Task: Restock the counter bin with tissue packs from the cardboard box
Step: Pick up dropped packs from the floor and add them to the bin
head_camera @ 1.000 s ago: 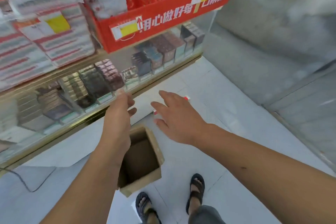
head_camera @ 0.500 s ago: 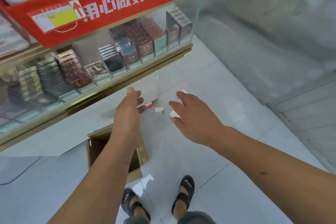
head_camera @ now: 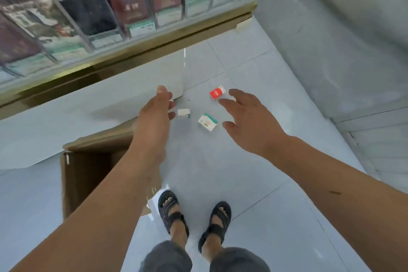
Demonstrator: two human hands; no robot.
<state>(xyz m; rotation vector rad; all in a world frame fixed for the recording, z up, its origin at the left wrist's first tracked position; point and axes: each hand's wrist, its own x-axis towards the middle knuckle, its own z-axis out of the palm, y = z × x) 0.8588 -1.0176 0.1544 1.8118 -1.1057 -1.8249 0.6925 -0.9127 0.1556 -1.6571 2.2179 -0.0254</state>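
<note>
Left hand and right hand hover, grips spread, empty. We should drop lower, pinch white-green pack across its short sides, then red pack.

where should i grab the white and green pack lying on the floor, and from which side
Come straight down and pinch the white and green pack across its two long edges. It lies flat on the floor, broad face up, turned diagonally, so only its edges offer purchase. The small white pack and red pack lie apart from it, leaving finger room. The right hand hovers nearest.
</note>
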